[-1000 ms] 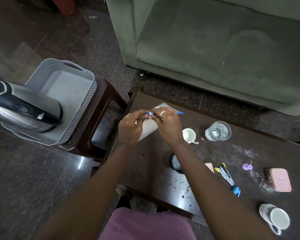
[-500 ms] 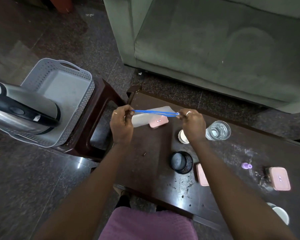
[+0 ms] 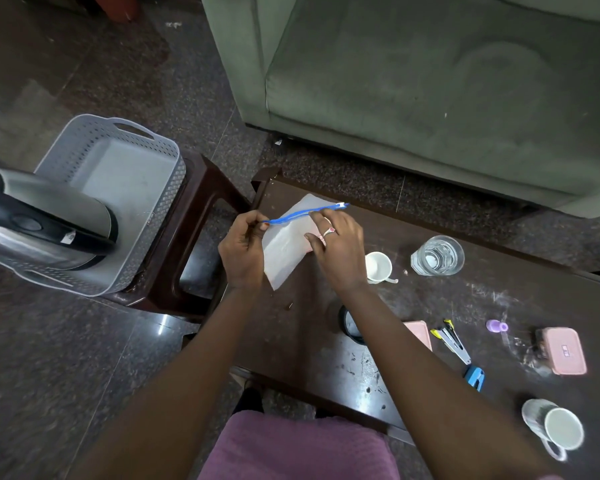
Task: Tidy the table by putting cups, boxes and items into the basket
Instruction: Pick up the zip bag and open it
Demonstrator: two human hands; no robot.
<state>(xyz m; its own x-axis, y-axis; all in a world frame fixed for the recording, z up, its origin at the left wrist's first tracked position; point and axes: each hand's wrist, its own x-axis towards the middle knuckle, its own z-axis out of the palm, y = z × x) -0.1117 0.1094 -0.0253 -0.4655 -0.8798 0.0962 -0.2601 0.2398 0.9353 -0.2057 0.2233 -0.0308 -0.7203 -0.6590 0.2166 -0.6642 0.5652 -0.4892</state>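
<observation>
A frosted zip pouch (image 3: 284,251) with a blue zip strip lies at the table's far left corner; a pink box shows faintly inside it. My left hand (image 3: 245,251) pinches the strip's left end. My right hand (image 3: 336,247) rests on the pouch with its fingers on the strip near the right end. The grey perforated basket (image 3: 160,202) stands on a stool to the left and holds a steel kettle (image 3: 45,226). On the dark table (image 3: 309,341) are a small white cup (image 3: 378,266), a glass of water (image 3: 437,255), and a mug (image 3: 555,427).
Also on the table: a black round container (image 3: 347,327) partly behind my right arm, a pink box (image 3: 421,334), a stapler (image 3: 451,341), a blue clip (image 3: 474,377), a purple cap (image 3: 496,326), and another pink box (image 3: 565,350). A green sofa (image 3: 413,81) stands beyond the table.
The two hands pulled apart along the blue zip strip, then my right hand came back left over the pouch. The pink box seen inside half a second ago is now mostly covered.
</observation>
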